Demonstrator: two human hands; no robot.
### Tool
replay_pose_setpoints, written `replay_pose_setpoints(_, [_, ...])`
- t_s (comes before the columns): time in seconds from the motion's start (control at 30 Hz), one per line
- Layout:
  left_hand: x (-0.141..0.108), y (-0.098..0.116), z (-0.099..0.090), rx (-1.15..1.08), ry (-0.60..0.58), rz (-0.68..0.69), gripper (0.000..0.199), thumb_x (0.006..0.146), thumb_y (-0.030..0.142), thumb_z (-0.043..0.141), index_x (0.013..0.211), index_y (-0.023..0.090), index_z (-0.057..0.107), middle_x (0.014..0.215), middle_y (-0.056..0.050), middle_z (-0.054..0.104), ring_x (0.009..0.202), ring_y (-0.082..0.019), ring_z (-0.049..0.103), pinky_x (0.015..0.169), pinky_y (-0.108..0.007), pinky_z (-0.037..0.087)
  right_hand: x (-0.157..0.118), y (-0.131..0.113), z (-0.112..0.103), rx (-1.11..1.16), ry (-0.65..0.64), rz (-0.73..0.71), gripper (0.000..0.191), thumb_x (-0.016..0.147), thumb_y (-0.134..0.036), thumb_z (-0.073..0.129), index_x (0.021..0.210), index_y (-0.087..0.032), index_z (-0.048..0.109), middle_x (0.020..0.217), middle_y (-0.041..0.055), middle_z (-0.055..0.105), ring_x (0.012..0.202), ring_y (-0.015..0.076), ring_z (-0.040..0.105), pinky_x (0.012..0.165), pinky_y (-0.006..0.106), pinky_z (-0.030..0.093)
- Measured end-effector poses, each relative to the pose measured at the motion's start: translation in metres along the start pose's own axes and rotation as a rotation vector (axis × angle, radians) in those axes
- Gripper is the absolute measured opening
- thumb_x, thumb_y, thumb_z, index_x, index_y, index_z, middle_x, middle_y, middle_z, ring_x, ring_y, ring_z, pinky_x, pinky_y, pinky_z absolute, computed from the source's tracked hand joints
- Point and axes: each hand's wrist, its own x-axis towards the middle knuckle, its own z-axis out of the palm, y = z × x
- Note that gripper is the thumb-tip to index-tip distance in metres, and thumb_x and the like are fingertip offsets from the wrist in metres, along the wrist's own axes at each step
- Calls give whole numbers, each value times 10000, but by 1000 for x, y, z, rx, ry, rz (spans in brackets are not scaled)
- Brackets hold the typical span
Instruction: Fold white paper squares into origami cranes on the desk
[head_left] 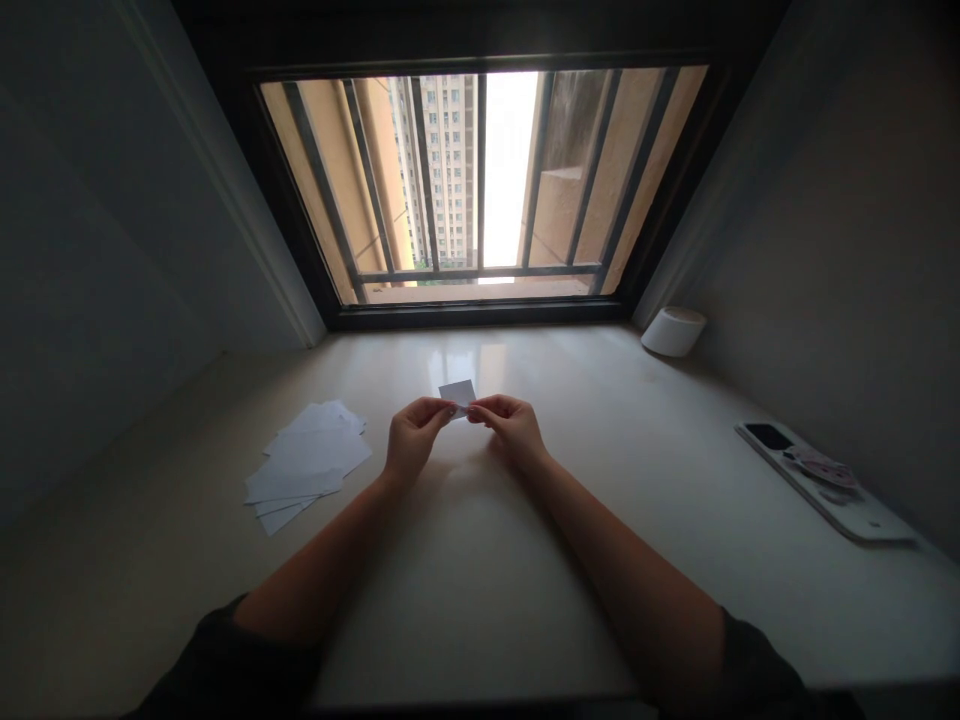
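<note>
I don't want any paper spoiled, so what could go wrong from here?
The small paper piece is pinched at its near end by the left hand and the right hand, so an uneven pull might crease or tear it. The loose sheets lie in an uneven pile near the left forearm, so a sweep of that arm could scatter them.
</note>
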Motion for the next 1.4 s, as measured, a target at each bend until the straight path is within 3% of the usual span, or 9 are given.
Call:
replay_pose_setpoints(0.17, [0, -5, 2, -120, 42, -97, 263, 651, 347, 745, 805, 140, 693, 804, -53, 693, 780, -154, 630, 800, -322, 491, -2, 0, 4, 46, 16, -49, 231, 573, -351, 792, 716, -184, 722, 738, 55, 728, 711, 202, 673, 723, 332, 516])
replay_pose_setpoints(0.37, [-3, -5, 6, -231, 101, -110, 300, 615, 352, 771, 802, 135, 685, 788, -42, 693, 762, -145, 639, 815, -334, 497, -5, -3, 9, 113, 25, -71, 207, 556, -322, 804, 694, -193, 720, 734, 38, 731, 724, 209, 681, 764, 358, 527])
replay_pose_setpoints(0.9, [-10, 7, 12, -207, 163, -78, 287, 637, 360, 753, 794, 134, 673, 796, -47, 696, 757, -151, 642, 759, -316, 513, -9, -8, 15, 209, 43, -39, 219, 559, -298, 800, 752, -215, 740, 732, 39, 734, 689, 190, 670, 762, 371, 518])
replay_pose_setpoints(1.4, [-13, 7, 14, -214, 118, -67, 259, 683, 345, 722, 791, 131, 626, 810, -44, 687, 779, -156, 645, 783, -339, 521, -9, -12, 14, 214, 37, -42, 250, 565, -341, 795, 769, -212, 734, 734, 37, 730, 668, 188, 661, 754, 381, 527])
